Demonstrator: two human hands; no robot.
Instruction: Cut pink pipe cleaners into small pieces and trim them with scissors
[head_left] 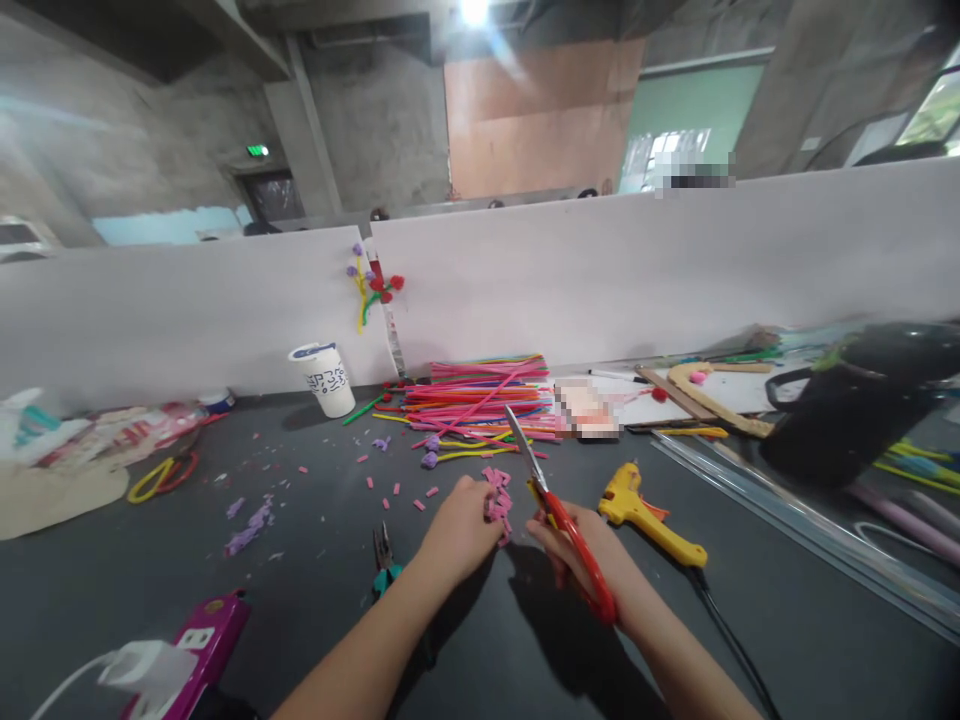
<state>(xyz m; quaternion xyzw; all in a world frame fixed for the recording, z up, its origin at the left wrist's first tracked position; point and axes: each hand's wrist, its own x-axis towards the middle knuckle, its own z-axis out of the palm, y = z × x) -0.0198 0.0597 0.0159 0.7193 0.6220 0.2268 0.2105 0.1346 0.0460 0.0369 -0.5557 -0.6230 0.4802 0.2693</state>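
Note:
My left hand (463, 528) is closed, its fingers curled against a bunch of short pink pipe cleaner pieces (498, 498); part of the bunch is hidden by the fingers. In my right hand (581, 552) are red-handled scissors (577, 555), blades together and pointing up and away from me, to the right of the pink bunch. More cut pink pieces (418, 504) lie scattered to the left of my left hand. Behind both hands a heap of long pipe cleaners (472, 405), mostly pink and red, spreads across the dark table (315, 620).
A yellow glue gun (652, 520) lies right of my right hand. Teal-handled pliers (384, 565) rest beside my left forearm. Farther out are a paper cup (326, 380), purple power strip (214, 640), black pitcher (847, 410), clear strips (795, 530) and a white partition (600, 280).

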